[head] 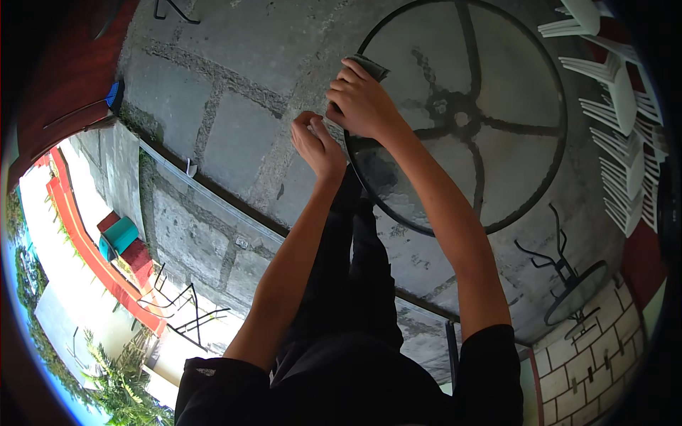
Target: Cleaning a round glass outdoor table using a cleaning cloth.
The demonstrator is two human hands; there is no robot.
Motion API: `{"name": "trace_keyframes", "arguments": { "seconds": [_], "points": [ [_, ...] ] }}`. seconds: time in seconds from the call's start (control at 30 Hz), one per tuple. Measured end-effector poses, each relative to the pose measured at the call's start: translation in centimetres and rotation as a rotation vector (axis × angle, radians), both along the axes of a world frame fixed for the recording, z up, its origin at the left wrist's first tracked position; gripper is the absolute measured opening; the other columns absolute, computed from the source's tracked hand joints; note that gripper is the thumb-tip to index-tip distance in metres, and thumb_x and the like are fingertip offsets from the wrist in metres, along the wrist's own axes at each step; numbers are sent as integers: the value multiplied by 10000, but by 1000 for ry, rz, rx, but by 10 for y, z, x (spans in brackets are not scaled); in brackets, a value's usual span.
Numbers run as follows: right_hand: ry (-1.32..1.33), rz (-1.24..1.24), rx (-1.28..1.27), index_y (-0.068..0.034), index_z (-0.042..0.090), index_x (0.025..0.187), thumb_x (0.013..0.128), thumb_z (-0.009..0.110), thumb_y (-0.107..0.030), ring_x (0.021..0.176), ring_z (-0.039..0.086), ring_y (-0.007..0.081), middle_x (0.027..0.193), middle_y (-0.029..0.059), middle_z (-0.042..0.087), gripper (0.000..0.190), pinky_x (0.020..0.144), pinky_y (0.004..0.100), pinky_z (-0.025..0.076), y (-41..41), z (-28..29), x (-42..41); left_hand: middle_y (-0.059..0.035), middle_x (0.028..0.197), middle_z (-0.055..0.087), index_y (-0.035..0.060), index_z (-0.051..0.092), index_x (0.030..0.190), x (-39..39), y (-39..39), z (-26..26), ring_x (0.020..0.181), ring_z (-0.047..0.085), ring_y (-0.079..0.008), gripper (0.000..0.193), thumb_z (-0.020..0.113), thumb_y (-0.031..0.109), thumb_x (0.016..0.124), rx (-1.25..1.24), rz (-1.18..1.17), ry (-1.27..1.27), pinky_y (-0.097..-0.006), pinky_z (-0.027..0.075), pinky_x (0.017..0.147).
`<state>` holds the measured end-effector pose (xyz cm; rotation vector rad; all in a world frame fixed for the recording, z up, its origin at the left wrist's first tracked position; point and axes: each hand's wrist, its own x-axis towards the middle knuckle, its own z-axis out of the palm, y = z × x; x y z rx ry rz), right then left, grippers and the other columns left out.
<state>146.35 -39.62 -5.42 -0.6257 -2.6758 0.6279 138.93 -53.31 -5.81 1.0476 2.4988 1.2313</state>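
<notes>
A round glass tabletop (514, 69) with a dark rim lies below me, to the right of centre. Dark, wet-looking patches mark the glass. My right hand (362, 101) is over the near-left part of its rim, with the fingers around a flat grey cloth or pad (371, 67). Only the far edge of that pad shows past my knuckles. My left hand (318, 149) hovers just left of the rim with its fingers curled and the thumb near them. Whether anything is inside that curl is hidden.
Stacked white plastic chairs (623, 101) line the right side. A second round table (575, 293) lies tilted at lower right, near dark metal legs (557, 250). A floor channel edge (213, 181) crosses the stone paving (240, 144). A blue broom (113, 96) stands at left.
</notes>
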Motion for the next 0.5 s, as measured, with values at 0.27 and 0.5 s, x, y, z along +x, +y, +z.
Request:
{"name": "trace_keyframes", "arguments": {
  "seconds": [0.27,0.5],
  "points": [
    [-42,116,-82,-48,738,819,874,693,-200,1315,568,233,1123,74,739,168,1289,440,298,-155,2,80,-79,825,664,58,530,1106,-5,-61,-21,694,618,-157,321,381,338,1161,81,143,-513,-322,465,678],
    [-218,-91,-52,-181,472,1595,1014,610,-214,1573,324,229,1693,63,369,598,1305,453,235,-172,15,105,-108,902,682,54,538,1127,21,-65,-19,764,643,-168,324,396,344,1158,134,43,-810,-322,500,670]
  ]
}}
